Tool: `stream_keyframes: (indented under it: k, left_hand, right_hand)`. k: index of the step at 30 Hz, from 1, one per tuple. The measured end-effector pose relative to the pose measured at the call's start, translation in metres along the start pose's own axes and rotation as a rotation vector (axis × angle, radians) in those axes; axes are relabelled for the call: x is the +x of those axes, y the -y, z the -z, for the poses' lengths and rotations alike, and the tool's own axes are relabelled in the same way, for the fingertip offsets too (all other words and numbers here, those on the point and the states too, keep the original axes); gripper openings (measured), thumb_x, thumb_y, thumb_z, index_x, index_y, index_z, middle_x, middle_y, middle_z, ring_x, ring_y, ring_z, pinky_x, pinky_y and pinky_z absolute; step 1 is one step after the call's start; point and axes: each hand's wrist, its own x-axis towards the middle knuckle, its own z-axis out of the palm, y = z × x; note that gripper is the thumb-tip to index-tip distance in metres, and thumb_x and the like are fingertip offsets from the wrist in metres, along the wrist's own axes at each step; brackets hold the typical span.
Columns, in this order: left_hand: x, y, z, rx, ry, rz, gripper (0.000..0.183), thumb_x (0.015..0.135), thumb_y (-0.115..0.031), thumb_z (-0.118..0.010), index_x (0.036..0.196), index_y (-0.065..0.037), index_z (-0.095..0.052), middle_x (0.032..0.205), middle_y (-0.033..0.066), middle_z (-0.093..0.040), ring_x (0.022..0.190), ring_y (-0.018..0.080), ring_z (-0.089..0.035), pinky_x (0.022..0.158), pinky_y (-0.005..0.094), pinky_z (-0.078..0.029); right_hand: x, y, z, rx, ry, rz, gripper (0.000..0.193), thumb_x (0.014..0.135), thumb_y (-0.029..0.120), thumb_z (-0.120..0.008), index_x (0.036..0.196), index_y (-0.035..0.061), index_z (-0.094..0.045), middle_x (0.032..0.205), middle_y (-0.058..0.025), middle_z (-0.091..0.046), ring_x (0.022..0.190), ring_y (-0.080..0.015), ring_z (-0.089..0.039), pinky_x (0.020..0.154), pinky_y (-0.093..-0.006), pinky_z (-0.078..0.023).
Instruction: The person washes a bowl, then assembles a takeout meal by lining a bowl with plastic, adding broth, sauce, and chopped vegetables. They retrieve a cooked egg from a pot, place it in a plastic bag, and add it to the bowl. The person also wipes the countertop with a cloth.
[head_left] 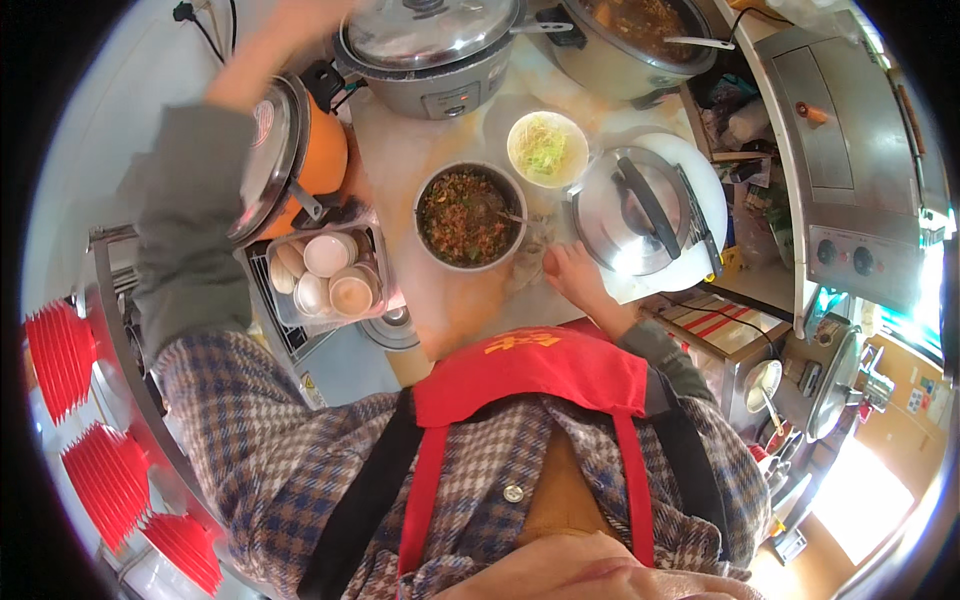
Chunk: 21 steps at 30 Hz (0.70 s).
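My left hand [305, 25] reaches far forward to the upper left, by the lidded grey rice cooker [425, 70]. It is smeared by motion and its fingers are lost at the picture's upper edge. On the table, my right hand [580, 277] rests with curled fingers beside a round metal lid [625, 215] with a black handle; whatever is in them, if anything, is hidden. Just left of that hand, a metal bowl [470, 262] holds a chopped reddish-green mix with a spoon [512, 216] in it. Beyond stands a white bowl [575, 175] of pale green shreds.
A knife [702, 222] lies on a round white board [712, 190] beneath the lid. At back right, a pot [600, 80] holds brown stew and a ladle [700, 43]. An orange cooker [325, 150] and a bin of small cups [325, 258] stand left.
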Motion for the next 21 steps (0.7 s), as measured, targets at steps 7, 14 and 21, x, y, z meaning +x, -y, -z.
stream_keyframes:
  k: [7, 14, 21]
  left_hand:
    - [-0.046, -0.266, 0.045, -1.957, -0.24, 1.232, 0.015, 0.093, -0.017, -0.052, 0.1, -0.005, -0.055, 0.133, 0.0099, -0.049, 0.102, 0.0119, -0.052, 0.085, 0.0288, -0.043]
    - [-0.073, -0.441, 0.032, -2.493, -1.139, 1.237, 0.054, 0.094, -0.022, -0.044, 0.141, 0.004, -0.038, 0.157, 0.0233, -0.022, 0.139, 0.041, -0.034, 0.113, 0.0493, -0.032]
    - [-0.09, -0.557, 0.017, -2.07, -1.165, 1.543, 0.04, 0.096, -0.017, -0.042, 0.128, 0.005, -0.052, 0.125, 0.0159, -0.06, 0.112, 0.028, -0.06, 0.1, 0.041, -0.047]
  right_hand:
    - [0.029, -0.003, 0.007, -0.039, 0.089, 0.142, 0.058, 0.074, 0.019, -0.076, 0.124, 0.0053, -0.051, 0.112, -0.0122, -0.06, 0.109, -0.0318, -0.053, 0.085, -0.0388, -0.049]
    - [0.06, 0.002, 0.08, 1.064, 0.036, -0.225, 0.032, 0.096, 0.031, -0.06, 0.11, 0.002, -0.063, 0.103, -0.0084, -0.066, 0.094, -0.0191, -0.059, 0.085, -0.0341, -0.047]
    - [0.063, 0.004, 0.103, 1.464, 0.822, -0.059, 0.034, 0.097, 0.032, -0.06, 0.11, 0.0016, -0.069, 0.098, -0.0018, -0.068, 0.09, -0.0114, -0.059, 0.079, -0.0245, -0.046]
